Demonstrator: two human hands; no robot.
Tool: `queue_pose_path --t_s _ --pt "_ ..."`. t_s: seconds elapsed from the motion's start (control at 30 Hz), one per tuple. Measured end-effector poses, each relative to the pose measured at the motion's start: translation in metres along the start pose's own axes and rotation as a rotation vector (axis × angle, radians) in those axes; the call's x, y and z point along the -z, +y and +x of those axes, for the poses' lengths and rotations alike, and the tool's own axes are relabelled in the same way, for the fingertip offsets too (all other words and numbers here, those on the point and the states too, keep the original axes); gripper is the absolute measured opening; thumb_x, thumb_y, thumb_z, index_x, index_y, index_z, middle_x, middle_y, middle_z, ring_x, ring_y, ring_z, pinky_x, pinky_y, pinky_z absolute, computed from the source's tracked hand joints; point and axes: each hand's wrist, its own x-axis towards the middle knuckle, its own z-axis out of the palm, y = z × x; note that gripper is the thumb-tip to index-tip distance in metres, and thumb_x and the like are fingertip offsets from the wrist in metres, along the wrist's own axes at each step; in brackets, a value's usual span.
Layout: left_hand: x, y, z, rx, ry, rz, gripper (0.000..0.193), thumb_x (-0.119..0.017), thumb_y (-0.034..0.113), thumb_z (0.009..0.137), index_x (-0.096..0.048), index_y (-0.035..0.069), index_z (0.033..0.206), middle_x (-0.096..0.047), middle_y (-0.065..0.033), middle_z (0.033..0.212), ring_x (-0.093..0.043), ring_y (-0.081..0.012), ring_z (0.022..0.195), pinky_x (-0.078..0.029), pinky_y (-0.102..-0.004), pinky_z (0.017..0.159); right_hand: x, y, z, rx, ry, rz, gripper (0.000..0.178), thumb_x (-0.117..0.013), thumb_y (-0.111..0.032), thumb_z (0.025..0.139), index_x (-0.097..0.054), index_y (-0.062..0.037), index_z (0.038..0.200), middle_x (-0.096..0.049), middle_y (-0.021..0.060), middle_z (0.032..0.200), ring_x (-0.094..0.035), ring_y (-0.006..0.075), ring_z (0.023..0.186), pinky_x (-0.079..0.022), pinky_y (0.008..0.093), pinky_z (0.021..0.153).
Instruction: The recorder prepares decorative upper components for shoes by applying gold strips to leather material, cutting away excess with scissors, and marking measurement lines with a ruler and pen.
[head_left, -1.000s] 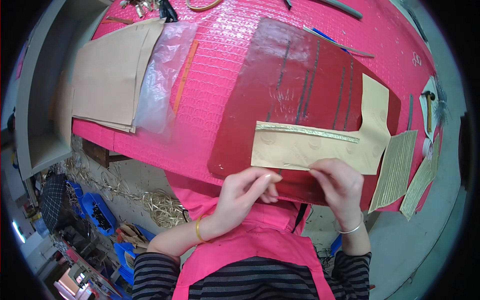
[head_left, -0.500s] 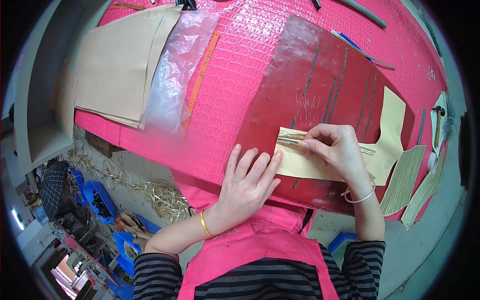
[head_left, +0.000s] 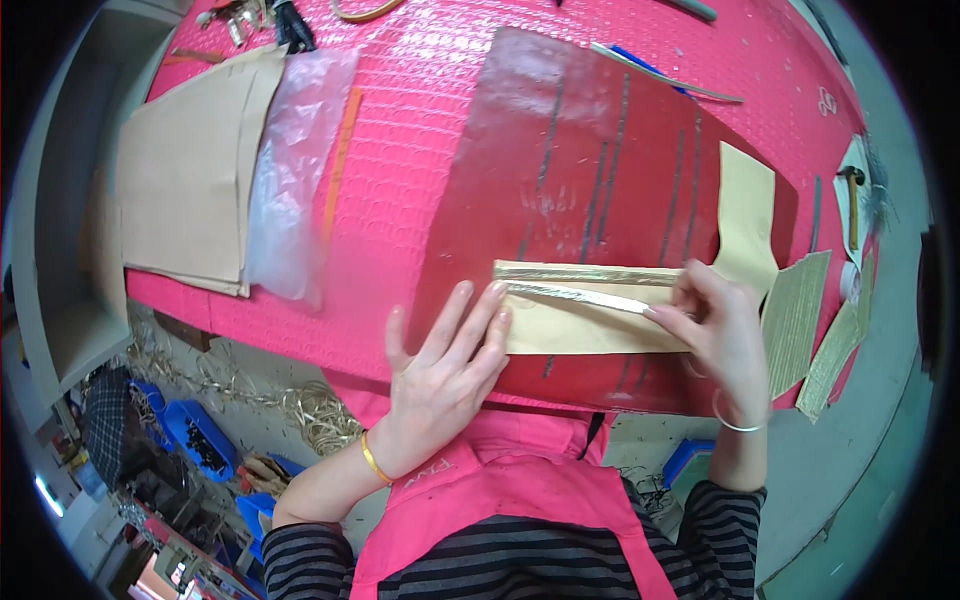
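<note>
Frame centre: right hand (head_left: 728,335) pinches gold strip (head_left: 578,294), left hand (head_left: 437,385), fingers spread, pins its left end (likely for tension).

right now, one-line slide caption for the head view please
Left hand at one end of a gold strip, right hand pinching the other, over a cream sheet on a red board.

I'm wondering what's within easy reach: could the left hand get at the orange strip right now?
Probably yes: the pink tabletop between the left hand and orange strip looks free, though that hand's fingertips are by the gold strip.
</note>
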Motion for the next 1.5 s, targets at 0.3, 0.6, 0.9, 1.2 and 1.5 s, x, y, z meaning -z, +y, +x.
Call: queue_pose_path --t_s 0.3,0.6,0.9,1.2,1.5 --pt "0.008 0.005 0.007 0.000 -0.064 -0.013 0.039 -0.057 0.023 0.081 -0.055 0.008 0.117 -0.046 -0.0045 0.132 -0.038 -0.0214 0.125 0.002 -0.0538 0.105 0.002 0.070 -0.018 -0.206 0.124 0.364 0.018 -0.070 -0.013 0.075 -0.061 0.0020 0.070 -0.042 -0.0053 0.051 -0.033 0.0026 0.048 -0.022 0.0217 0.042" --pt "0.006 0.042 0.035 0.059 -0.001 0.032 0.048 -0.059 0.027 0.077 -0.052 0.006 0.120 -0.049 -0.0128 0.113 -0.044 -0.0278 0.109 -0.015 -0.0534 0.103 0.002 0.064 -0.016 -0.250 0.102 0.287 0.021 -0.069 -0.012 0.077 -0.055 -0.0020 0.065 -0.042 -0.0074 0.052 -0.033 0.0004 0.049 -0.022 0.0195 0.043" --pt "-0.033 0.088 0.063 -0.234 -0.013 -0.103 0.058 -0.057 0.031 0.081 -0.041 0.006 0.131 -0.036 -0.0097 0.134 -0.029 -0.0297 0.126 -0.023 -0.0459 0.104 0.040 0.120 -0.045 -0.319 0.272 0.428 0.018 -0.066 -0.010 0.077 -0.052 -0.0045 0.067 -0.037 -0.0093 0.051 -0.030 -0.0006 0.048 -0.020 0.0189 0.043" --pt "-0.033 0.107 0.069 -0.151 0.077 0.033 0.058 -0.060 0.031 0.078 -0.043 0.014 0.131 -0.043 -0.0096 0.121 -0.036 -0.0304 0.113 -0.027 -0.0526 0.097 0.055 0.086 -0.136 0.030 -0.114 -0.050 0.014 -0.069 -0.014 0.069 -0.062 -0.0026 0.071 -0.061 0.0063 0.078 -0.057 0.0204 0.075 -0.045 0.0320 0.069" --pt "-0.012 0.028 0.050 -0.085 -0.056 -0.313 0.048 -0.057 0.016 0.080 -0.047 0.008 0.127 -0.044 -0.0095 0.133 -0.039 -0.0268 0.124 -0.021 -0.0469 0.104 -0.025 0.057 -0.055 0.071 0.105 -0.365 0.069 -0.064 -0.029 0.074 -0.035 -0.0125 0.135 -0.029 0.0098 0.142 -0.029 0.0246 0.131 -0.018 0.0488 0.106"
